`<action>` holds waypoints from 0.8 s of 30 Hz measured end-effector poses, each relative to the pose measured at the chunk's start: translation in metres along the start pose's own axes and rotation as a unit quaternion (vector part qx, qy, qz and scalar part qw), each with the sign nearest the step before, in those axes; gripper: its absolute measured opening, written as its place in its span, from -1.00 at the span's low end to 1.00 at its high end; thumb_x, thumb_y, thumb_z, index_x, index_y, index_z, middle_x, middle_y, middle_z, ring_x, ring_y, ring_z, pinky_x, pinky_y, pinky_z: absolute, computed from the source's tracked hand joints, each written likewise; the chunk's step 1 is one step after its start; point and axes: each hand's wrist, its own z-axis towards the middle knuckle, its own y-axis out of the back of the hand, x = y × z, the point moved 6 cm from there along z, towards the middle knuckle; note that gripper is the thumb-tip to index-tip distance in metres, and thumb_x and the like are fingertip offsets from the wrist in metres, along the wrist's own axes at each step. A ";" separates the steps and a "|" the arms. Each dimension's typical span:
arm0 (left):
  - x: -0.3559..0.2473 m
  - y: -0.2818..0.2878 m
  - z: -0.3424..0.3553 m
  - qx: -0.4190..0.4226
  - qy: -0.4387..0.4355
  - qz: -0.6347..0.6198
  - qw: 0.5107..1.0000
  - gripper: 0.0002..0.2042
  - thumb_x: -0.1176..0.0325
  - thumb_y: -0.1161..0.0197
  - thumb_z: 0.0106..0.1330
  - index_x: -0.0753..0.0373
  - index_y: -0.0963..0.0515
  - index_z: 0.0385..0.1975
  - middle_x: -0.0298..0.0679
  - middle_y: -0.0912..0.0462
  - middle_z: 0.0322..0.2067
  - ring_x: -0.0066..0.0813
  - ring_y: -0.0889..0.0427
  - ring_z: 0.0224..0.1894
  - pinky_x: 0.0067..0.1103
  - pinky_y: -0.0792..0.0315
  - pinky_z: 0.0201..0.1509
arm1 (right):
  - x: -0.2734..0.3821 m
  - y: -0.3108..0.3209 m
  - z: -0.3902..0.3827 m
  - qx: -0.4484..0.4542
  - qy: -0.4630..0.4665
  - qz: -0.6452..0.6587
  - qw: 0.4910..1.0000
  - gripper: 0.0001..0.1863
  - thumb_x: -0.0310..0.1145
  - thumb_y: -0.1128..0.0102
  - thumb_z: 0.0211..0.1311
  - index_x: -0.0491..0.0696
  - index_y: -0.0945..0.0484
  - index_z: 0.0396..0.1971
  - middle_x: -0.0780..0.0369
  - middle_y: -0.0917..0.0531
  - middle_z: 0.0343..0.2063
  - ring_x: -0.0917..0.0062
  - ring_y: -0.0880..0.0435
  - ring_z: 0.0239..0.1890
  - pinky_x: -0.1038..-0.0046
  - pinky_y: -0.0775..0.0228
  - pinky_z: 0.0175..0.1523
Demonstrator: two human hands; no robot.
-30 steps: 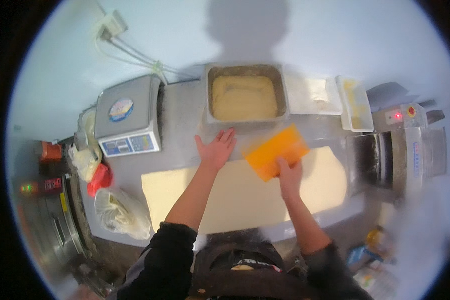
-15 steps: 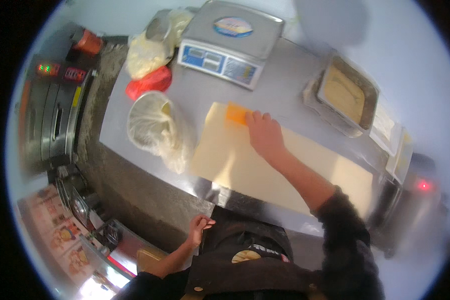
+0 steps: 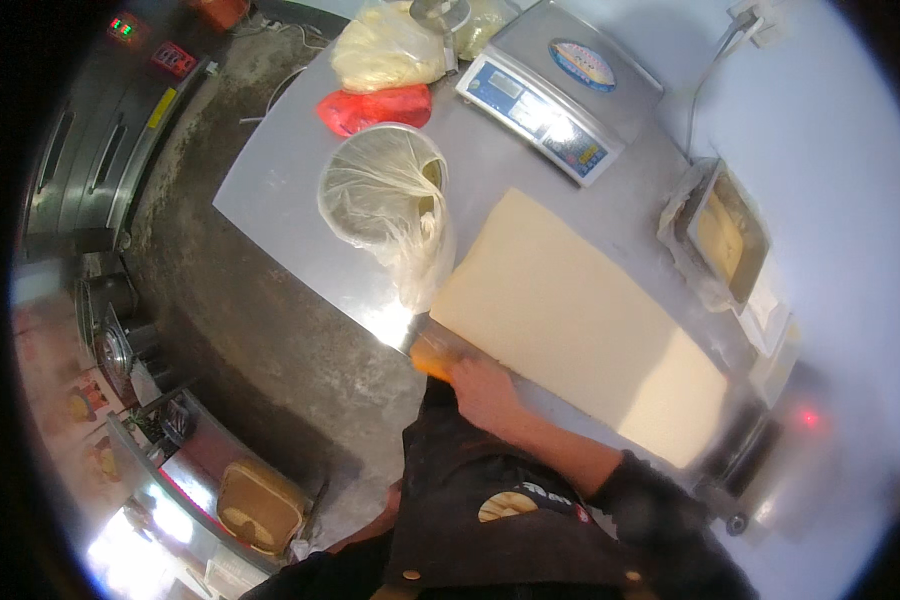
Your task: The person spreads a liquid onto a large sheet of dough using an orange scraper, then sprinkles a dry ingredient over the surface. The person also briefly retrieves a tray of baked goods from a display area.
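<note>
The left hand (image 3: 391, 503) is hanging low beside the dark apron (image 3: 450, 500), mostly hidden, so I cannot tell how far its fingers are spread or whether it is holding anything. The right hand (image 3: 482, 393) is closing its fingers around an orange scraper (image 3: 433, 358) (only part of the blade is showing) at the near edge of the desk (image 3: 300, 220). Just beyond, a pale sheet of dough (image 3: 580, 325) is lying flat, stretching off to the right. Near its left end, a round tub (image 3: 350, 195) is standing under a clear plastic bag (image 3: 418, 255). Farther back, a red bag (image 3: 375, 110) is sitting behind the tub, a scale (image 3: 550, 125) is resting to its right, and a metal pan (image 3: 755, 270) is holding something yellowish near the wall (image 3: 830, 190)
</note>
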 end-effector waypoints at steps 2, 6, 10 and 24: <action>0.001 -0.008 0.004 0.005 -0.022 -0.028 0.999 -0.67 0.14 -0.25 0.50 0.28 -0.68 0.00 -0.08 -0.78 -0.04 -0.19 -0.72 0.00 -0.32 -0.54 -0.01 | 0.006 0.005 -0.007 0.027 0.015 0.063 0.998 -0.56 -0.38 -0.07 0.33 -0.02 -0.56 0.20 0.11 -0.65 -0.11 0.16 -0.66 -0.05 0.11 -0.56 -0.02; -0.005 -0.020 0.006 -0.013 0.048 0.011 0.999 -0.63 0.10 -0.27 0.47 0.29 -0.68 0.03 -0.01 -0.77 0.00 -0.17 -0.71 0.06 -0.31 -0.53 0.04 | -0.085 0.085 -0.015 -0.100 -0.114 0.038 0.988 -0.62 -0.33 0.09 0.53 0.06 -0.57 0.22 0.08 -0.67 -0.01 0.07 -0.65 0.01 -0.03 -0.48 0.12; -0.011 -0.037 -0.014 -0.057 0.114 -0.022 0.992 -0.61 0.09 -0.28 0.45 0.29 -0.68 0.03 -0.01 -0.77 -0.01 -0.16 -0.71 0.05 -0.30 -0.53 0.03 | -0.218 0.169 -0.020 -0.245 -0.204 -0.090 0.944 -0.57 -0.44 0.00 0.41 0.07 -0.57 0.23 0.09 -0.67 -0.13 0.11 -0.67 -0.08 0.05 -0.56 -0.04; 0.064 -0.219 -0.128 -0.175 0.150 -0.046 0.972 -0.63 0.09 -0.28 0.45 0.29 -0.67 0.01 -0.03 -0.76 -0.03 -0.18 -0.72 0.03 -0.31 -0.53 0.01 | -0.129 0.023 -0.105 -0.127 0.030 0.045 0.990 -0.70 -0.44 -0.05 0.36 -0.03 -0.63 0.03 0.09 -0.73 -0.17 0.16 -0.73 -0.11 0.08 -0.58 -0.03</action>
